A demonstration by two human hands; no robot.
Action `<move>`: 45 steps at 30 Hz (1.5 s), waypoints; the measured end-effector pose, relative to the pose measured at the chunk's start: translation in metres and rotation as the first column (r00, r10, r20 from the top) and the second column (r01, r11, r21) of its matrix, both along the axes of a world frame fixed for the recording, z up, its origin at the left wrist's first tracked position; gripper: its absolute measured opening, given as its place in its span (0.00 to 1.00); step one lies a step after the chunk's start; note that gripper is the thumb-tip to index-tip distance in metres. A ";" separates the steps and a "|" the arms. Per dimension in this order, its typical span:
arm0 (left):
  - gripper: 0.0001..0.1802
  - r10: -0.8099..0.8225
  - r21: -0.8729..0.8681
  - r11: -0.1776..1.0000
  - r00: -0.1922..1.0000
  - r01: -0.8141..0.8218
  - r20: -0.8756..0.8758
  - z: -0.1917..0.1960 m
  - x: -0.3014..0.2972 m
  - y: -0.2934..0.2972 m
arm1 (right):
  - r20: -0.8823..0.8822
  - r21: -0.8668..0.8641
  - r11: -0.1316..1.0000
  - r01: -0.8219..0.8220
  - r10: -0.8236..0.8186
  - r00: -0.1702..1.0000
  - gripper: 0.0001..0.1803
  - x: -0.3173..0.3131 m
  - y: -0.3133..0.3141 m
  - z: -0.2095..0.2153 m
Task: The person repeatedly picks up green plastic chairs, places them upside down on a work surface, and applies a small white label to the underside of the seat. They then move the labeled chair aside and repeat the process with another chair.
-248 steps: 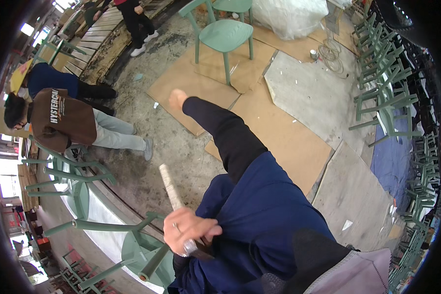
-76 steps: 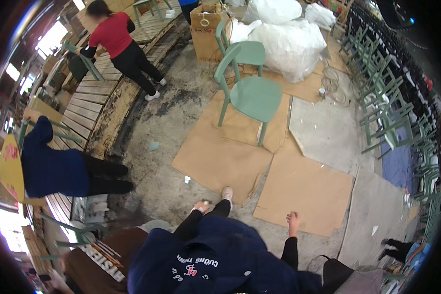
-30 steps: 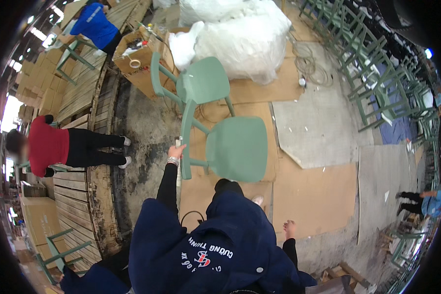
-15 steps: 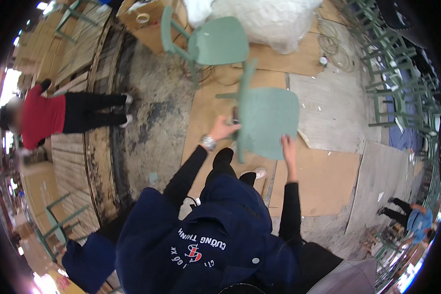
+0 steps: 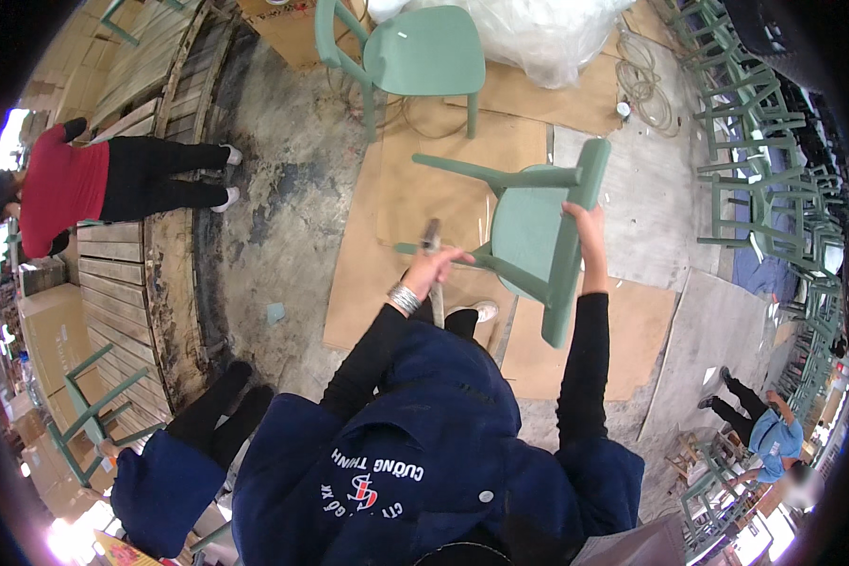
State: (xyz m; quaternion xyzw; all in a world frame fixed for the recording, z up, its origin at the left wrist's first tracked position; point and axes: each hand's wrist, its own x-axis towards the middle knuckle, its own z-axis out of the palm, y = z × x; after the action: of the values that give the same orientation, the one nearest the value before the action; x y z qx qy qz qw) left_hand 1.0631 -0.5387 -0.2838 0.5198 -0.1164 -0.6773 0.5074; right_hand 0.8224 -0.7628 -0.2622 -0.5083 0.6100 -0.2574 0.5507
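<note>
A green chair (image 5: 530, 224) is tipped over in front of me, its thick backrest rail to the right and its legs pointing left. Closed around that rail is my right hand (image 5: 589, 234). My left hand (image 5: 428, 274) grips what looks like a hammer (image 5: 431, 236), its dark head above the fist and a pale handle below. The fingers of this hand reach toward a chair leg; whether they touch it I cannot tell. Cardboard sheets (image 5: 415, 179) lie under the chair.
Another green chair (image 5: 424, 52) stands upright ahead, beside a plastic-wrapped bundle (image 5: 538, 38). A coiled hose (image 5: 643, 90) lies on the floor. Stacked green chairs (image 5: 755, 203) line the right. People work at left (image 5: 66, 193), lower left (image 5: 165, 491) and right (image 5: 774, 439), near wooden pallets (image 5: 113, 274).
The chair has turned over: its backrest has swung from the left to the right, and its legs now point left. My right hand has moved up from the seat edge to the backrest rail.
</note>
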 end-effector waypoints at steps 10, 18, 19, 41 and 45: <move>0.10 0.249 0.076 0.954 0.908 -0.290 0.336 -0.007 0.115 0.013 | 0.159 0.169 0.980 0.103 -0.131 0.979 0.31 -0.090 0.180 0.029; 0.13 0.146 0.150 0.969 0.942 -0.198 0.304 -0.001 0.111 -0.006 | 0.461 0.805 0.589 -0.071 -0.546 0.700 0.51 -0.179 0.233 -0.017; 0.14 0.130 0.155 0.971 0.946 -0.183 0.298 -0.004 0.110 -0.013 | 0.445 0.818 0.565 -0.102 -0.512 0.735 0.51 -0.188 0.237 -0.034; 0.18 -0.141 0.332 0.943 0.905 0.000 0.401 -0.031 0.154 -0.051 | -0.332 0.633 0.693 0.345 -0.159 0.930 0.16 -0.093 0.306 -0.072; 0.19 -0.336 0.225 0.929 0.923 0.293 0.188 0.006 0.115 -0.082 | -0.408 0.404 0.765 0.501 -0.339 0.847 0.19 -0.083 0.395 -0.040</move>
State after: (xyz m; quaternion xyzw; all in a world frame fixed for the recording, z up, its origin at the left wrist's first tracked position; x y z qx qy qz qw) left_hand 1.1778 -0.6210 -0.2783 0.6133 -0.1889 -0.6957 0.3227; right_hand 0.7396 -0.3681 -0.3024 -0.2314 0.8331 -0.1267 0.4862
